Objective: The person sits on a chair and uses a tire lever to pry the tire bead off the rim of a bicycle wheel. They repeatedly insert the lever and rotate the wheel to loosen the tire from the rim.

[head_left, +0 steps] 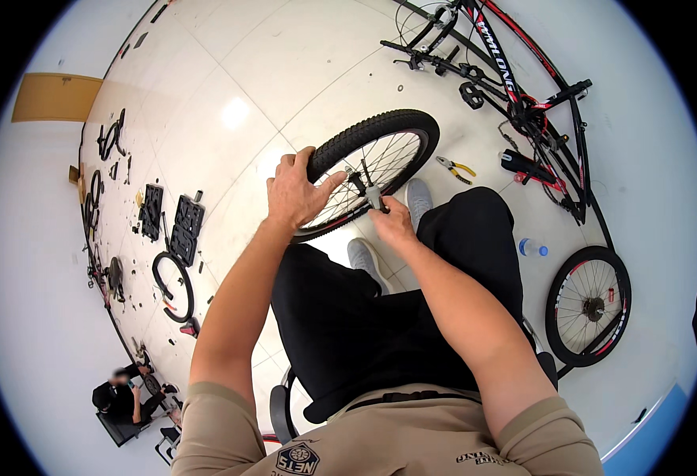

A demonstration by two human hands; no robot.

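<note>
A bicycle wheel (408,122) with a black knobby tyre stands tilted in front of my legs. My left hand (297,192) grips its tyre on the near left, fingers curled over the rubber and thumb reaching toward the spokes. At the hub (355,180), my right hand (392,222) is closed round a grey tool (374,198), whose working end is too small to make out clearly. Yellow-and-black pliers (459,170) lie on the floor right of the wheel.
A disassembled bicycle frame (497,65) lies at upper right. Another wheel (570,305) and a bottle (532,247) are on the right. Tool cases (186,230), a loose tyre (187,313) and scattered parts lie left. A person (117,401) sits at lower left.
</note>
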